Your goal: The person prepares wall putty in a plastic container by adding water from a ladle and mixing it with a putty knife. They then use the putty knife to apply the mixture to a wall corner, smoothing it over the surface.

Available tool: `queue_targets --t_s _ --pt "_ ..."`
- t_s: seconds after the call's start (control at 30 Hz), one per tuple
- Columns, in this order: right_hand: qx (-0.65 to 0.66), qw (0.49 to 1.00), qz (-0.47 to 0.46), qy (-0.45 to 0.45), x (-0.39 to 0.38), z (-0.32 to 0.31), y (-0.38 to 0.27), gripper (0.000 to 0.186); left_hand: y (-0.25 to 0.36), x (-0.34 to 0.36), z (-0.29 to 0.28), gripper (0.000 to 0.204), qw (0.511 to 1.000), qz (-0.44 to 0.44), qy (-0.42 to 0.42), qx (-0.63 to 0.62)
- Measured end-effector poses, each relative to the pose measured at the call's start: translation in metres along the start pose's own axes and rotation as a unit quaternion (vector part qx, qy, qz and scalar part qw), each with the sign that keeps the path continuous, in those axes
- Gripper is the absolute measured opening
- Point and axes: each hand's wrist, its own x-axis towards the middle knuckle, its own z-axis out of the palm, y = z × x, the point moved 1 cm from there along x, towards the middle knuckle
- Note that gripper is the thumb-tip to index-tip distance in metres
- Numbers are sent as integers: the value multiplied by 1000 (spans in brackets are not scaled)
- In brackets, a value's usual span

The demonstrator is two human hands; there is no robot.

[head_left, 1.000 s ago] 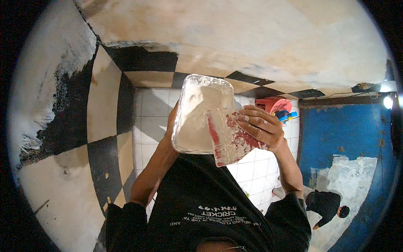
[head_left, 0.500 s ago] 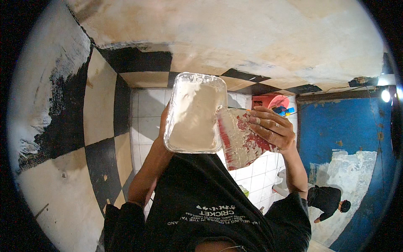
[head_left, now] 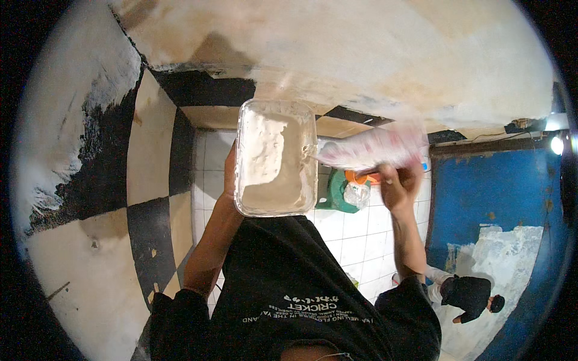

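A clear rectangular plastic tub (head_left: 241, 180) with cream-coloured paste (head_left: 295, 174) in it is held up in front of my chest. My left hand (head_left: 230, 171) grips its left side, with most of the fingers hidden behind the tub. In my right hand (head_left: 402, 188) is a wide, flat red spreader (head_left: 379, 147) smeared with paste. Motion blurs the spreader, whose left end is close to the tub's right rim; I cannot tell if they touch. The fingers of that hand are partly smeared too, but they are closed on the spreader's right end.
Ahead stands a patchy cream wall (head_left: 361, 54), with black-and-cream checks low down and on the left wall (head_left: 150, 138). On the white tiled floor (head_left: 361, 231) is a green container (head_left: 338, 195) beside an orange item (head_left: 356, 176). A person (head_left: 472, 298) is near the blue wall (head_left: 481, 186) at right.
My right hand has turned the spreader from hanging low beside the tub to a raised, nearly level slant. The green container has come into view. The tub has shifted slightly left.
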Motion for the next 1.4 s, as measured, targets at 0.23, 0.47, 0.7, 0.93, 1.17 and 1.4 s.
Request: queue_targets --t_s 0.23,0.47,0.7,0.93,1.17,1.4 --pt "413 861 265 -136 22 66 17 22 -7 -6 19 54 996 39 -50 61" --pt "337 897 282 -50 6 89 27 26 -8 -3 -14 57 998 19 -56 17" --pt "330 892 306 -51 -10 81 37 27 -25 -6 -52 54 998 27 -30 45" --pt "316 896 312 -27 -21 67 48 25 -27 -10 -19 50 999 -35 37 15" --pt "309 893 325 -37 -29 52 47 24 -23 -9 -22 50 1000 -14 8 -7" --pt "316 886 338 6 -54 24 93 17 4 -9 -26 49 1000 23 -1 17"
